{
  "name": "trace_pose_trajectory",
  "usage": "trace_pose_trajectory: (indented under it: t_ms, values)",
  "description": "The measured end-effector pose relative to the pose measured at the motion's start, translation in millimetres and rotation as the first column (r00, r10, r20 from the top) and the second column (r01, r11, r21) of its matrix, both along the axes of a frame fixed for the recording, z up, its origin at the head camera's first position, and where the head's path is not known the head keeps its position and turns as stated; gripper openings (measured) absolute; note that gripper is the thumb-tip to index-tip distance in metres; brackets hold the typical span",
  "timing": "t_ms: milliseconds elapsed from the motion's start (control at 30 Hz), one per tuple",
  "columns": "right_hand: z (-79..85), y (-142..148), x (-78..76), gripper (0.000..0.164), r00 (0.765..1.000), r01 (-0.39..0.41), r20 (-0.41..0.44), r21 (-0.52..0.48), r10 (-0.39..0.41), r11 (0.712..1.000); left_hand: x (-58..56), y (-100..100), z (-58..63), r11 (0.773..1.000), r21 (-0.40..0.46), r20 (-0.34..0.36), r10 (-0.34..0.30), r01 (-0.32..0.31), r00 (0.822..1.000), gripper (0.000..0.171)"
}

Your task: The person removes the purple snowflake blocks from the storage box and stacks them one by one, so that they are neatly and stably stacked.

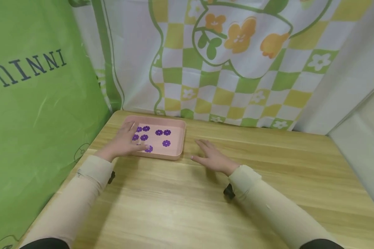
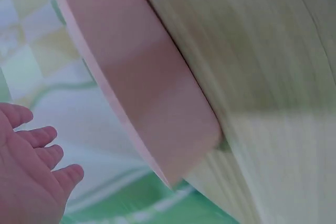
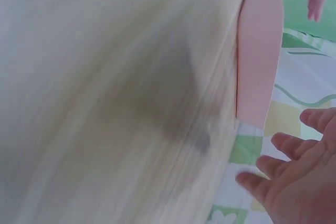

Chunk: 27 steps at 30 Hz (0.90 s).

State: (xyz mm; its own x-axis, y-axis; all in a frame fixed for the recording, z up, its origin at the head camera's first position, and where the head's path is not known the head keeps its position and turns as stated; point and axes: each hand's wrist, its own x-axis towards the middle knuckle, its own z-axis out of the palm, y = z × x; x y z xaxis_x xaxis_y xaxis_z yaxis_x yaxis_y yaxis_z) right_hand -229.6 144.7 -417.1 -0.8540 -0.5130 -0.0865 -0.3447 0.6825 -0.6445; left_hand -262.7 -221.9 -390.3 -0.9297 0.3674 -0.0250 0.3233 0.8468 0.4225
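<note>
Head view: pink tray (image 1: 162, 156), likely light, stiff; I'd grip side rims (image 1: 184, 135); left hand (image 1: 123, 141), right hand (image 1: 216, 160) unclenched, empty.

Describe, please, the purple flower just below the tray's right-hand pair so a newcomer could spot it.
At the far left of the wooden table sits a pink tray. In its right half, the purple flower lies alone, below a side-by-side pair in the head view.
</note>
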Motion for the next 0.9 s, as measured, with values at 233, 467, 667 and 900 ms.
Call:
trace_pose_trajectory:
  t_ms: [233,467,667,900]
  values:
    - [2.3,-19.8,-7.9,0.078,0.985,0.06,0.169,-0.187,-0.028,0.981,-14.2,-32.4,-3.5,0.972,0.203,0.142,0.089,-0.117,0.986,0.104]
    - [-6.0,-40.2,-16.6,0.081,0.915,0.276,0.384,-0.374,-0.122,0.885,-18.3,-55.3,-15.4,0.868,0.398,0.378,0.141,-0.298,0.915,0.098]
    - [-17.1,-59.9,-20.0,0.07,0.855,0.409,0.502,-0.501,-0.129,0.763,-14.2,-59.4,-20.3,0.793,0.469,0.474,0.145,-0.389,0.869,0.094]
    - [-23.7,-83.3,-24.6,0.062,0.817,0.507,0.553,-0.555,-0.162,0.66,-13.7,-68.9,-29.8,0.78,0.474,0.51,0.135,-0.408,0.85,0.089]
